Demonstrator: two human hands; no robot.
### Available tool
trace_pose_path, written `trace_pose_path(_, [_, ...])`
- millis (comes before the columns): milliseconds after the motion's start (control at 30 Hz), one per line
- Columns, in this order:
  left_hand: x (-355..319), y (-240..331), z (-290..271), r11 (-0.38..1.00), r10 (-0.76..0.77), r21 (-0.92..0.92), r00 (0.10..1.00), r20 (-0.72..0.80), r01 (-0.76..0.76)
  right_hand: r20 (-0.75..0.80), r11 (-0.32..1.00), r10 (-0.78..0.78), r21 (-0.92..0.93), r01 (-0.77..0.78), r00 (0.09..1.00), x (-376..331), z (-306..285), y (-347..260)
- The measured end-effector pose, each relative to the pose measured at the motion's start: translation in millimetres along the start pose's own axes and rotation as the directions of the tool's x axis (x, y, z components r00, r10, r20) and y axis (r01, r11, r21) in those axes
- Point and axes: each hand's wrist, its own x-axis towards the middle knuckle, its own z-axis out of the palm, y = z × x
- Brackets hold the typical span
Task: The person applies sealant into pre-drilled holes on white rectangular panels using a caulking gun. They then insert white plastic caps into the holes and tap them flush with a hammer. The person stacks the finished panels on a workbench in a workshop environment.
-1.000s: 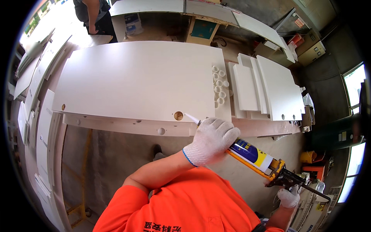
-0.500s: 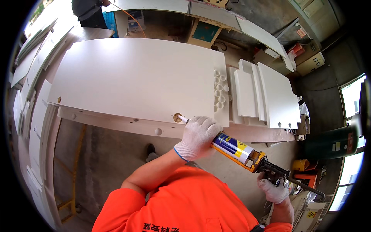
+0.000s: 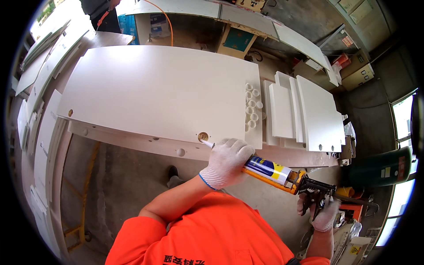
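My left hand, in a white knit glove, is wrapped round the front of a caulking gun with a blue, white and yellow cartridge. Its pale nozzle slants to the near rim of a round hole in a large white panel. My right hand, gloved too, grips the handle and trigger at the gun's rear; some of its fingers are hidden. A second round hole sits at the panel's left corner.
Several white plastic cups or caps stand by the panel's right end. Beyond them lie stacked white boards. More boards lean at the left. At the far left a person holds a sprayer with an orange hose.
The nozzle tip has shifted from inside the hole to its near rim. My right hand and the gun's rear have moved slightly right. The other person's hand and hose have moved.
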Motion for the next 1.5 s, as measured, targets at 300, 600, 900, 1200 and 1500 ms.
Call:
trace_pose_path(300, [22.1, 11.3, -30.6, 0.984, 0.131, 0.127, 0.991, -0.013, -0.128, 0.064, 0.974, -0.224, -0.015, 0.226, 0.972, 29.1, -15.8, 30.3])
trace_pose_path(600, [-16.2, -71.4, -236.1, 0.829, 0.138, 0.56, 0.964, -0.225, 0.012, 0.517, 0.966, -0.242, 0.203, 0.157, 0.821, 114.7, 201.6, -6.9])
trace_pose_path(900, [-92.8, -200.0, -400.4, 0.74, 0.054, 0.607, 0.874, -0.482, 0.29, 0.736, 0.988, -0.113, 0.152, 0.0, 0.667, 186.0, 427.5, -50.4])
trace_pose_path(1200, [-112.3, -254.4, -439.2, 0.754, 0.044, 0.525, 0.768, -0.638, 0.393, 0.667, 0.986, -0.04, -0.092, 0.136, 0.744, 194.6, 507.1, -112.7])
trace_pose_path(1500, [-103.6, -259.2, -444.7, 0.793, 0.052, 0.471, 0.729, -0.683, 0.385, 0.581, 0.955, -0.031, -0.223, 0.196, 0.813, 174.4, 517.9, -141.2])
